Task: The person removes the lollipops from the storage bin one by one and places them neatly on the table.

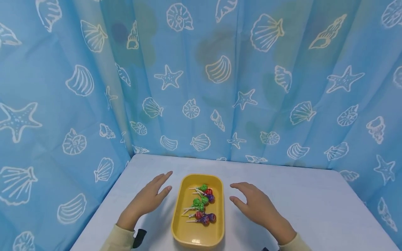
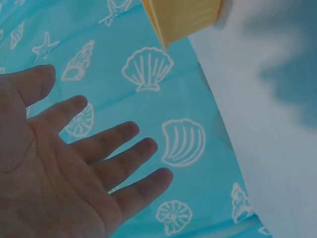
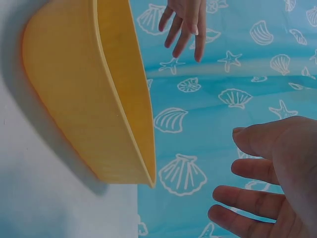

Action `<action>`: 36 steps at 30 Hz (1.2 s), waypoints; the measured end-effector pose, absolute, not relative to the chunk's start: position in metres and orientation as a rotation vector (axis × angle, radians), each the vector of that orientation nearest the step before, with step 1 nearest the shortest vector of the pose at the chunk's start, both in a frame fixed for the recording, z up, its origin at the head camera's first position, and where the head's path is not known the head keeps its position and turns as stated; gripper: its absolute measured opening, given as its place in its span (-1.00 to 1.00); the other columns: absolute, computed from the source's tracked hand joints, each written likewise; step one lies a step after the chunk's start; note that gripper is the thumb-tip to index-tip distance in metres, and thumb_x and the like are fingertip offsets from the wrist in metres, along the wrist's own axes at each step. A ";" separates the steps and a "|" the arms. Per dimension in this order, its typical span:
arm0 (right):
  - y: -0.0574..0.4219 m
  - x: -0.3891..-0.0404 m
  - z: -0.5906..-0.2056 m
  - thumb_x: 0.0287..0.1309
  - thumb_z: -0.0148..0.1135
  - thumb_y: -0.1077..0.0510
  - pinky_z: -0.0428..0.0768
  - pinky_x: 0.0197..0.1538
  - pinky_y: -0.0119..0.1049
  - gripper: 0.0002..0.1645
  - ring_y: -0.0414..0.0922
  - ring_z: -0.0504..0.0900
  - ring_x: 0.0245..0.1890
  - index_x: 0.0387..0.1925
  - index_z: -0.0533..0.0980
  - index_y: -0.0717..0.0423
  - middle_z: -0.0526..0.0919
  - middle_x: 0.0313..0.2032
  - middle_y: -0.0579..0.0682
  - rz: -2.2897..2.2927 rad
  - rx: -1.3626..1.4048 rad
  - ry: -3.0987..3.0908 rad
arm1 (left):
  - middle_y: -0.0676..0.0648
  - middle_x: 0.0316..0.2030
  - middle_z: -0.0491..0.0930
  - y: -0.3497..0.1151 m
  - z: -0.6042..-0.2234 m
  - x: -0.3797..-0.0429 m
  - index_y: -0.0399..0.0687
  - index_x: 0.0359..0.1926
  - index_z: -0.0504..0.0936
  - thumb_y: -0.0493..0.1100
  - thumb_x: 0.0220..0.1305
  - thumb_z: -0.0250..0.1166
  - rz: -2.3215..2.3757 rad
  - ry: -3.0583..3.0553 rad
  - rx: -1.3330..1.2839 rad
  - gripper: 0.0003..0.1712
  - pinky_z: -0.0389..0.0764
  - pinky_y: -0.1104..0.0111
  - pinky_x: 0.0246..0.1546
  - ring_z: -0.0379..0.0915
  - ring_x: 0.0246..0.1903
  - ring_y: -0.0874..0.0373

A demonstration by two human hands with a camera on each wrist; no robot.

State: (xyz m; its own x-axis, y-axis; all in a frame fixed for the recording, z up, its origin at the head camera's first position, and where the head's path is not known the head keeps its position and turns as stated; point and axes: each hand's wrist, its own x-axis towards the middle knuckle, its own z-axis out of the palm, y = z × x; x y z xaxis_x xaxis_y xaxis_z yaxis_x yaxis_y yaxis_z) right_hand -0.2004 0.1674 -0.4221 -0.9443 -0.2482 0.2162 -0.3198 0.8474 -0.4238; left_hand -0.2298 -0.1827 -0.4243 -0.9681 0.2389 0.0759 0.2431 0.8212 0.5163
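A yellow rectangular tray (image 1: 177, 226) with rounded corners stands on the white table between my two hands. Several lollipops (image 1: 201, 205) in green, red and purple wrappers lie in it, most of their white sticks pointing left. To the tray's left my left hand (image 1: 147, 198) hovers with fingers stretched out, holding nothing. On the other side my right hand (image 1: 257, 205) is held in the air, fingers extended and apart from the tray. In the right wrist view the tray's outer wall (image 3: 74, 94) hides the lollipops.
White cloth covers the table (image 1: 298, 202), which stretches out to the right of the tray. Blue curtains (image 1: 201, 87) printed with white shells and starfish hang behind the table and at both sides. A dark strap (image 1: 139, 238) shows at the left wrist.
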 end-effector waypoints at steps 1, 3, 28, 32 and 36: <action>0.167 -0.201 -0.422 0.33 0.31 -0.11 0.54 0.24 0.13 -0.52 0.04 0.56 0.23 0.19 0.60 -0.03 0.65 0.15 -0.03 0.695 0.443 -2.873 | -0.29 0.47 0.23 -0.182 -0.425 -0.230 0.09 0.56 0.25 0.10 0.54 0.11 -0.849 -2.984 -0.402 -0.33 0.23 -0.26 0.36 0.11 0.45 -0.28; 0.166 -0.201 -0.421 0.33 0.31 -0.11 0.54 0.25 0.13 -0.52 0.04 0.56 0.23 0.19 0.60 -0.03 0.65 0.15 -0.02 0.692 0.441 -2.879 | -0.28 0.47 0.23 -0.182 -0.426 -0.231 0.09 0.56 0.25 0.11 0.54 0.11 -0.851 -2.981 -0.405 -0.33 0.24 -0.25 0.36 0.12 0.45 -0.27; 0.152 -0.204 -0.426 0.31 0.35 -0.08 0.56 0.24 0.07 -0.54 0.00 0.59 0.18 0.16 0.62 0.02 0.67 0.11 -0.03 0.699 0.554 -2.865 | -0.18 0.47 0.28 -0.172 -0.447 -0.239 0.09 0.57 0.22 0.07 0.56 0.09 -0.962 -2.965 -0.397 -0.34 0.26 -0.19 0.38 0.16 0.45 -0.20; 0.150 -0.204 -0.428 0.31 0.34 -0.09 0.56 0.24 0.07 -0.53 0.00 0.59 0.19 0.17 0.61 0.00 0.67 0.12 -0.04 0.694 0.561 -2.875 | -0.18 0.47 0.27 -0.167 -0.450 -0.238 0.11 0.57 0.22 0.06 0.54 0.11 -0.985 -2.984 -0.344 -0.33 0.25 -0.22 0.37 0.16 0.45 -0.21; 0.148 -0.203 -0.432 0.31 0.34 -0.09 0.56 0.24 0.07 -0.52 -0.01 0.59 0.19 0.17 0.61 0.01 0.67 0.12 -0.05 0.696 0.577 -2.884 | -0.17 0.47 0.28 -0.165 -0.454 -0.237 0.11 0.56 0.23 0.04 0.54 0.11 -1.008 -2.993 -0.303 -0.34 0.25 -0.21 0.37 0.17 0.44 -0.20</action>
State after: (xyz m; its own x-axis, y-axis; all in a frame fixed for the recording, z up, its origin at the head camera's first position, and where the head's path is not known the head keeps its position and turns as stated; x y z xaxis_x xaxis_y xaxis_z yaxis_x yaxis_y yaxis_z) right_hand -0.2032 0.1479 -0.4316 -0.9202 -0.3356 0.2015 -0.3906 0.8216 -0.4152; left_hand -0.2372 -0.1653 -0.4543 -0.9812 0.1902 0.0315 0.1705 0.7798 0.6024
